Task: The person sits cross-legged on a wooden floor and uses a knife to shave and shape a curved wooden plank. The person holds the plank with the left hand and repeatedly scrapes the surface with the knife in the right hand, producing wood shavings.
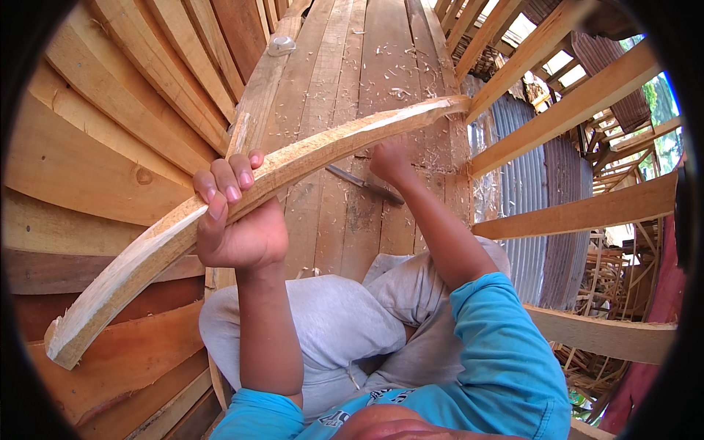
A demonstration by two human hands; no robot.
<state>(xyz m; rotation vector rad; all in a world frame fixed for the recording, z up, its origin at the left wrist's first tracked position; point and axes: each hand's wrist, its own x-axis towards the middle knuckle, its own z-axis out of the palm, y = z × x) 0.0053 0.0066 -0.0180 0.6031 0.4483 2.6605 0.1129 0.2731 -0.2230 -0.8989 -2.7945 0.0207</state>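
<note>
One small clear container (281,46) sits far up the planks (334,227), contents too indistinct to read. And here's one curved timber (334,146) slanting across the view, the left hand (249,236) wrapped firmly around it! The right hand (391,158) curls near one knife (369,185); whether it grips anything, I can't tell.

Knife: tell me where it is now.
The knife lies near the middle of the head view, on the planks, close by the right hand and right of the left hand.
</note>
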